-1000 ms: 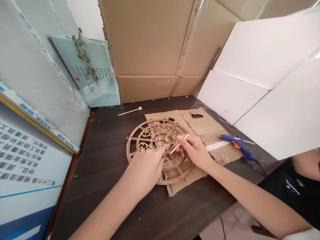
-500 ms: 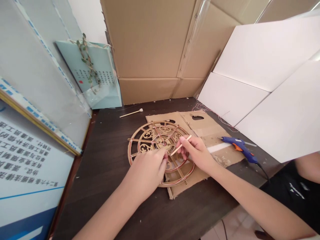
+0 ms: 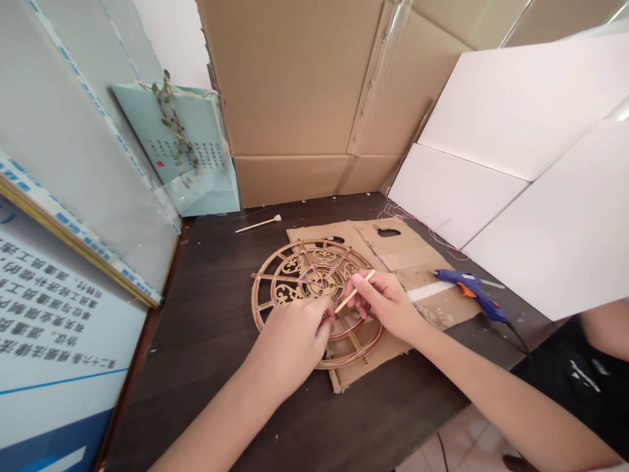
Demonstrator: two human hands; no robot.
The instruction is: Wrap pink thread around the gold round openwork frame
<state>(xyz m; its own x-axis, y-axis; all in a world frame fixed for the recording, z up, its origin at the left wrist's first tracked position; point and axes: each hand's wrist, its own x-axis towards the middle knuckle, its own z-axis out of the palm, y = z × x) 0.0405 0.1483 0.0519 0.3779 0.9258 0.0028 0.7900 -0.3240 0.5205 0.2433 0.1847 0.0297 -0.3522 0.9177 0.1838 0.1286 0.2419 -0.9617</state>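
Observation:
A round openwork wooden frame (image 3: 355, 339) with rings, spokes and scroll cut-outs lies partly on a cardboard sheet (image 3: 417, 255). Thin reddish and pale wires run along its rings. In my right hand (image 3: 386, 298) is a thin wooden stick (image 3: 357, 290), pinched between thumb and fingers, its lower tip pointing down at the frame near the centre. My left hand (image 3: 301, 331) rests over the frame's lower left, fingers closed close to the stick's tip. Whatever those fingertips grip is hidden.
A blue glue gun (image 3: 469, 287) with an orange trigger lies on the cardboard's right. Behind it a white panel (image 3: 491, 190) leans, with loose wire (image 3: 393, 210) at its foot. A second stick (image 3: 258, 224) with a whitish tip lies at the back left, near a pale blue bag (image 3: 196, 177).
My left hand has shifted slightly right along the frame. The stick in my right hand has dipped a little, its tip now beside my left fingertips.

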